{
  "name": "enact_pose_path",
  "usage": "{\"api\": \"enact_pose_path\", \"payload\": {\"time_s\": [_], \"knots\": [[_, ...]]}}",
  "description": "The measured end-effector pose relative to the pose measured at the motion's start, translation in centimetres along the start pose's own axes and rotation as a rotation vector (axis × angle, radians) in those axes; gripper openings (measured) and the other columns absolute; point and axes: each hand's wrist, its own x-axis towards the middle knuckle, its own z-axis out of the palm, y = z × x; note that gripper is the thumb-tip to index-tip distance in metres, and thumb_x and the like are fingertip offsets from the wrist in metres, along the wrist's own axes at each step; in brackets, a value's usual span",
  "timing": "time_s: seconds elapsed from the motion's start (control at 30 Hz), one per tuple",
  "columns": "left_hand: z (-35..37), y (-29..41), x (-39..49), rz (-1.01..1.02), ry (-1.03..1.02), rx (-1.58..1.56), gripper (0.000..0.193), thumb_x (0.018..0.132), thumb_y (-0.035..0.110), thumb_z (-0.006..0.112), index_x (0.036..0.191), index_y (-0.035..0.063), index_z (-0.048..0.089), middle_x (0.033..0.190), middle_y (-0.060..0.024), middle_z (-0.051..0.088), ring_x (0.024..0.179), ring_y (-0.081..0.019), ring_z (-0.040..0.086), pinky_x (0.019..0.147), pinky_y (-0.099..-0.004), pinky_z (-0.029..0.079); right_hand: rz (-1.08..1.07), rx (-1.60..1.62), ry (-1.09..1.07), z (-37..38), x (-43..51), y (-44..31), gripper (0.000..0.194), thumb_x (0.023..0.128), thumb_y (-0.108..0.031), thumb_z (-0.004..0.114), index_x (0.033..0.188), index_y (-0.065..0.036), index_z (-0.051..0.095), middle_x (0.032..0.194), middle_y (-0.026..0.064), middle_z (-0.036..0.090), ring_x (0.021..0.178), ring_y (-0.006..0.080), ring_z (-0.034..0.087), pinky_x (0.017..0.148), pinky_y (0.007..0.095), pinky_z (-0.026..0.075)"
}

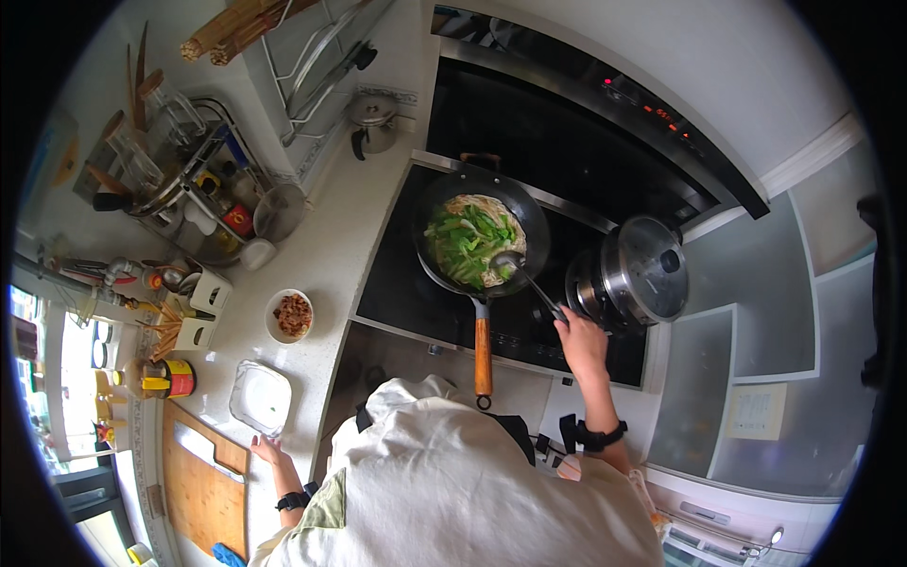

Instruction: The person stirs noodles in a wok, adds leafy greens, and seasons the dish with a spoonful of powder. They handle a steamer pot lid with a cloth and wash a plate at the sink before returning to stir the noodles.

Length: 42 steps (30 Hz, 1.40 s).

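My right hand (582,340) grips the handle of a metal ladle (509,261), whose bowl rests among the food on the right side of a dark wok (535,230). Chopped green leafy vegetables (464,234) lie over pale noodle-like strands (489,205) inside it. The wok stands on the black stove, its wooden handle (482,358) pointing towards me. My left hand (266,449) is at the near edge of a white square dish (261,397) on the counter; whether its fingers touch or hold the dish is not plain. The dish holds only a small green scrap.
A steamer pot with a glass lid (648,266) stands right of the wok. On the left counter are a white bowl of chopped reddish-brown food (292,316), a wooden cutting board (205,503) with a cleaver (202,448), and a seasoning rack (212,212). A pressure cooker (373,120) stands behind.
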Motion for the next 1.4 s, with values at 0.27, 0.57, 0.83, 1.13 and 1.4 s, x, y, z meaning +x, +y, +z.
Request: {"api": "enact_pose_path", "payload": {"time_s": [0.27, 0.57, 0.83, 1.13, 1.4], "knots": [[0.2, -0.6, -0.2, -0.187, -0.208, -0.250, 0.031, 0.086, 0.007, 0.056, 0.113, 0.0033, 0.040, 0.093, -0.0119, 0.056, 0.065, -0.0213, 0.058, 0.058, -0.0308, 0.056, 0.098, 0.344, 0.038, 4.1, 3.6, 1.2, 0.038, 0.096, -0.029, 0.044, 0.118, -0.001, 0.056, 0.098, 0.0245, 0.064, 0.093, 0.0406, 0.060, 0.080, 0.0458, 0.047], [-0.2, -0.9, 0.3, -0.233, -0.328, -0.348, 0.021, 0.083, -0.003, 0.057, 0.090, 0.0100, 0.043, 0.071, -0.0035, 0.054, 0.054, -0.0107, 0.053, 0.048, -0.0213, 0.049, 0.008, 0.388, 0.050, 6.1, 4.3, 2.3, 0.038, 0.094, -0.030, 0.047, 0.116, -0.001, 0.057, 0.098, 0.0227, 0.064, 0.091, 0.0404, 0.059, 0.079, 0.0447, 0.047], [-2.8, -0.1, -8.1, -0.139, -0.229, -0.399, 0.049, 0.081, 0.001, 0.057, 0.125, 0.0035, 0.037, 0.085, -0.0067, 0.054, 0.072, -0.0152, 0.056, 0.062, -0.0296, 0.053, -0.206, 0.270, -0.008, 9.4, 4.2, 3.3, 0.049, 0.092, -0.024, 0.054, 0.137, -0.010, 0.040, 0.111, 0.0256, 0.059, 0.094, 0.0423, 0.059, 0.077, 0.0468, 0.046], [-11.7, 1.9, -22.0, -0.136, -0.182, -0.549, 0.027, 0.086, 0.004, 0.057, 0.110, 0.0028, 0.047, 0.093, -0.0072, 0.060, 0.077, -0.0131, 0.060, 0.065, -0.0261, 0.051, -0.461, 0.369, -0.036, 4.5, 4.6, -0.7, 0.042, 0.093, -0.009, 0.050, 0.134, -0.009, 0.045, 0.114, 0.0180, 0.056, 0.093, 0.0281, 0.059, 0.078, 0.0377, 0.048], [-23.5, -0.5, -29.5, -0.126, -0.091, -0.631, 0.023, 0.085, 0.006, 0.058, 0.107, 0.0046, 0.049, 0.094, -0.0051, 0.059, 0.080, -0.0120, 0.060, 0.069, -0.0255, 0.050, -0.960, 0.699, -0.776, 3.6, -12.6, -21.3, 0.032, 0.093, -0.009, 0.052, 0.124, -0.002, 0.055, 0.101, 0.0120, 0.068, 0.091, 0.0142, 0.063, 0.081, 0.0258, 0.048]]}}
